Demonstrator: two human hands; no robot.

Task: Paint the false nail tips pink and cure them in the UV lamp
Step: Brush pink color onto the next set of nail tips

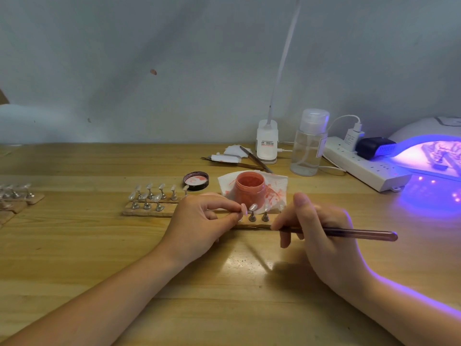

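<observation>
My left hand [203, 221] pinches a pink-painted nail tip [244, 209] on its small metal stand, at the near wooden strip [249, 225]. Two clear tips [253, 207] stand on that strip just to the right. My right hand [321, 233] grips a thin brush [359, 233] lying almost level, its tip pointing left toward the strip. An open jar of pink gel [250, 188] sits on a stained tissue behind the strip. The UV lamp [434, 156] glows violet at the far right, with painted tips inside.
More clear tips on stands [152, 196] fill wooden strips left of my left hand; another set [17, 193] lies at the left edge. The jar lid [196, 180], spare brushes [254, 159], a clear bottle [309, 143], a desk-lamp base [267, 143] and a power strip [361, 166] stand behind.
</observation>
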